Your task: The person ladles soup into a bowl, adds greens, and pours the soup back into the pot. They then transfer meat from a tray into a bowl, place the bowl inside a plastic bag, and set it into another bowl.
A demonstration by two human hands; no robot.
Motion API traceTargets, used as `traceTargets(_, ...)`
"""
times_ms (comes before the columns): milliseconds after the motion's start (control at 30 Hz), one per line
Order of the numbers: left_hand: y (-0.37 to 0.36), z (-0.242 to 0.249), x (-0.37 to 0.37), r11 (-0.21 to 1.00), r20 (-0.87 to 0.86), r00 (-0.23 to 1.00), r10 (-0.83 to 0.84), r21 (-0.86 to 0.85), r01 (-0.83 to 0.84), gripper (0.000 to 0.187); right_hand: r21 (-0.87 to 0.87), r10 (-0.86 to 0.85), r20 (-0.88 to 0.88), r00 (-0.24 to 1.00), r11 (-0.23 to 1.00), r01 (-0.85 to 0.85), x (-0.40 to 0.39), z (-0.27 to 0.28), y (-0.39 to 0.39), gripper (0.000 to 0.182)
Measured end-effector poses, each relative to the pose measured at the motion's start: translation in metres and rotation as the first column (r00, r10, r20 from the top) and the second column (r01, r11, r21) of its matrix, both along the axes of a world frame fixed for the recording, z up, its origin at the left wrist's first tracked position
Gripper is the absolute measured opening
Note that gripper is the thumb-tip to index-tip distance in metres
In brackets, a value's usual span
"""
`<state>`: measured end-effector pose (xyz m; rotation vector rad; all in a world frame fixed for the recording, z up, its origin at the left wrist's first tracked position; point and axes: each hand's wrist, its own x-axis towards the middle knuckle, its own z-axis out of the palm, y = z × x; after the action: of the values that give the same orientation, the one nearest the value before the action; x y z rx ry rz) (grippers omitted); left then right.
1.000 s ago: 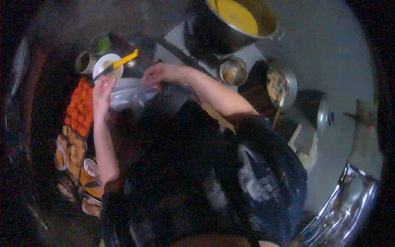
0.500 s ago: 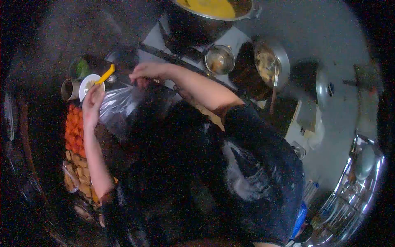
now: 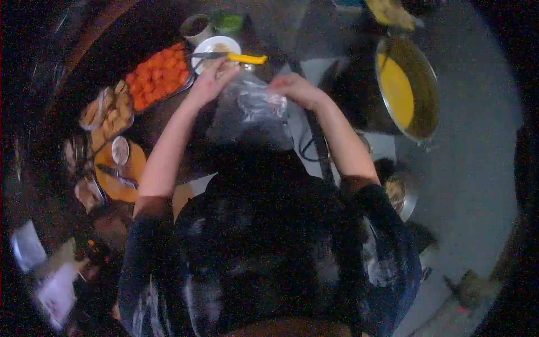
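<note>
A clear plastic bag [image 3: 255, 104] stretches between my two hands, crumpled and shiny. My left hand [image 3: 215, 83] pinches its left side, fingertips close below a knife with a yellow handle [image 3: 247, 58]. That knife lies across a white plate [image 3: 224, 41], its dark blade pointing left. At the bag's upper right, my right hand [image 3: 295, 90] has its fingers closed on the plastic. Just left of my left hand is a tray of orange-red round pieces [image 3: 160, 78].
Behind the plate stand a cup [image 3: 196, 27] and a container of green stuff [image 3: 227, 23]. Tan chunks [image 3: 116, 118] and an orange board [image 3: 106, 174] with a small bowl [image 3: 120, 150] are at left. A large pot [image 3: 424, 106] of yellow liquid and a pan [image 3: 407, 196] stand at right.
The whole view has turned, so the stove pot now appears at right and the trays at upper left. My right hand has come onto the bag's right side; the left stays near the plate.
</note>
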<state>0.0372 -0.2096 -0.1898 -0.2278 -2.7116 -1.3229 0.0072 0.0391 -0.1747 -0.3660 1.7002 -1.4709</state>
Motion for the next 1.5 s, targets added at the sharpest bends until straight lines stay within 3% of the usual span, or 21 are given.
traceTargets(100,-0.004,0.029,0.012,0.947,-0.330,0.925,0.191,-0.186,-0.261,0.045,0.138,0.036,-0.068,0.997,0.990,-0.026,-0.005,0.028,-0.017,0.014)
traceTargets(200,0.010,0.060,0.041,0.986,0.147,0.977,0.155,0.040,-0.162,0.037,-0.091,0.067,-0.029,0.997,0.993,-0.069,-0.011,0.020,-0.029,0.014)
traceTargets(233,0.015,0.057,0.042,0.945,0.524,0.851,-0.015,0.286,-0.159,0.035,-0.132,0.060,-0.075,0.995,0.989,-0.070,-0.008,0.026,-0.036,0.014)
traceTargets(367,0.025,0.053,0.051,0.686,0.568,0.768,-0.297,0.686,-0.242,0.028,0.037,0.291,-0.333,0.897,0.955,-0.296,0.006,0.058,-0.071,0.022)
traceTargets(400,0.026,0.044,0.052,0.619,0.518,0.793,-0.322,0.749,-0.239,0.027,-0.172,0.264,-0.109,0.958,0.944,-0.280,0.010,0.056,-0.075,0.022)
traceTargets(467,0.015,0.053,0.054,0.481,0.513,0.759,-0.401,0.823,-0.302,0.023,-0.202,0.282,-0.090,0.955,0.934,-0.295,0.004,0.061,-0.082,0.022)
traceTargets(533,-0.002,0.056,0.056,0.490,0.500,0.815,-0.295,0.811,-0.320,0.019,-0.141,0.166,-0.120,0.979,0.973,-0.183,-0.013,0.065,-0.073,0.021)
traceTargets(600,-0.026,0.048,0.058,0.907,0.114,0.960,0.257,0.313,-0.280,0.010,-0.074,-0.091,-0.327,0.941,0.995,0.070,-0.037,0.058,-0.063,0.020)
traceTargets(633,-0.029,0.050,0.062,0.907,0.107,0.960,0.259,0.314,-0.280,0.010,0.070,-0.073,-0.693,0.718,0.983,0.167,-0.055,0.035,-0.055,0.017)
traceTargets(700,-0.032,0.065,0.068,0.900,-0.366,0.859,0.358,-0.109,-0.422,0.008,0.221,0.098,-0.723,0.684,0.971,0.094,-0.072,0.013,-0.059,0.016)
traceTargets(767,-0.039,0.069,0.074,0.901,-0.261,0.892,0.369,-0.137,-0.412,0.012,0.359,0.317,-0.776,0.546,0.933,-0.032,-0.072,0.044,-0.075,0.015)
traceTargets(800,-0.045,0.070,0.080,0.903,-0.151,0.915,0.375,-0.166,-0.397,0.017,0.452,0.428,-0.551,0.717,0.875,-0.174,-0.078,0.079,-0.087,0.009)
traceTargets(867,-0.075,0.075,0.088,0.888,-0.168,0.904,0.394,-0.184,-0.421,0.025,0.340,0.509,-0.410,0.757,0.855,-0.391,-0.102,0.132,-0.122,0.018)
traceTargets(1000,-0.087,0.104,0.084,0.857,-0.166,0.847,0.505,-0.021,-0.515,0.055,-0.105,-0.212,-0.821,0.529,0.969,0.224,-0.169,0.258,-0.192,0.050)
traceTargets(1033,-0.087,0.113,0.084,0.843,-0.252,0.828,0.501,-0.074,-0.533,0.058,-0.047,-0.185,-0.875,0.447,0.952,0.303,-0.186,0.275,-0.217,0.074)
traceTargets(1100,-0.089,0.122,0.084,0.828,-0.327,0.809,0.488,-0.122,-0.548,0.061,0.239,0.231,-0.971,0.068,0.880,0.410,-0.222,0.279,-0.267,0.056)
traceTargets(1200,-0.093,0.125,0.081,0.845,-0.226,0.831,0.508,-0.057,-0.532,0.066,0.538,0.503,-0.843,0.192,0.793,0.284,-0.218,0.294,-0.288,0.044)
traceTargets(1333,-0.081,0.123,0.070,0.867,-0.226,0.844,0.487,0.007,-0.499,0.067,0.545,0.488,-0.828,0.274,0.816,0.193,-0.227,0.300,-0.274,0.029)
traceTargets(1400,-0.076,0.097,0.061,0.880,-0.116,0.872,0.476,0.061,-0.472,0.068,0.419,0.417,-0.873,0.252,0.907,-0.048,-0.239,0.280,-0.255,0.018)
traceTargets(1467,-0.072,0.079,0.052,0.905,-0.265,0.865,0.426,0.111,-0.411,0.068,0.165,0.137,-0.878,0.458,0.986,0.021,-0.238,0.275,-0.236,0.026)
traceTargets(1500,-0.070,0.073,0.048,0.905,-0.251,0.869,0.426,0.118,-0.409,0.068,0.057,-0.025,-0.970,0.240,0.943,0.328,-0.184,0.291,-0.214,0.032)
